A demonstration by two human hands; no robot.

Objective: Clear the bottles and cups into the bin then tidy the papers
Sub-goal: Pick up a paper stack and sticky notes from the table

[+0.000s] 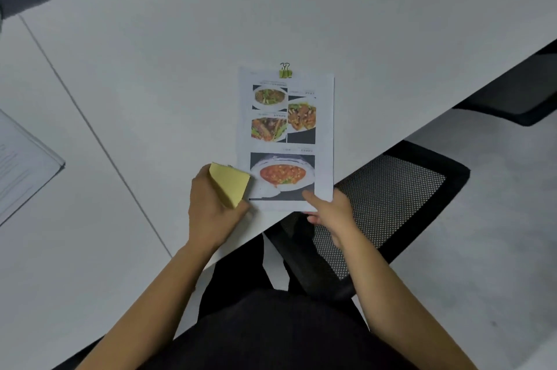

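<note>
At the near edge of the table (301,8), our left hand (211,210) curls round a yellow pad (230,184), likely to keep it out of the way. Just beside it, our right hand (331,213) pinches the near right corner of the sheets (286,134), thumb on top, where that corner pokes over the edge above a chair (391,198). That hold lets us slide or lift them. More papers (21,164) lie at the left edge. Farther off, a green clip (285,70) keeps the sheets together. We see no bottles or cups, so we think tidying papers is the job now.
</note>
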